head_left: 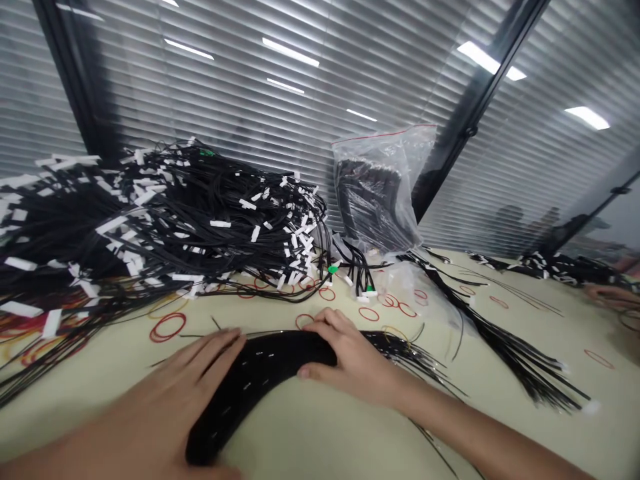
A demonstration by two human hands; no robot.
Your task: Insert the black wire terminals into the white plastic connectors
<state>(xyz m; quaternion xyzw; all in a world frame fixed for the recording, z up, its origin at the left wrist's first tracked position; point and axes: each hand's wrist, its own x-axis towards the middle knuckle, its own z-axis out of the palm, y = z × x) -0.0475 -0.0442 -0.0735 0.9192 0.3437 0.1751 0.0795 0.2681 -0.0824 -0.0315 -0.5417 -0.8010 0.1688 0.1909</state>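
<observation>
A thick bundle of black wires point(260, 380) lies curved across the pale table point(325, 433) in front of me. My left hand point(185, 380) rests flat on its left part, fingers stretched out. My right hand point(350, 357) is wrapped over the bundle's middle, thumb under and fingers over it. Loose wire ends fan out to the right of that hand.
A big heap of black wires with white connectors point(165, 220) fills the back left. A clear plastic bag of wires point(375, 187) stands behind. Red rubber bands point(167, 327) lie scattered. Another long wire bundle point(505, 347) runs to the right. Another person's hand point(607, 293) shows at far right.
</observation>
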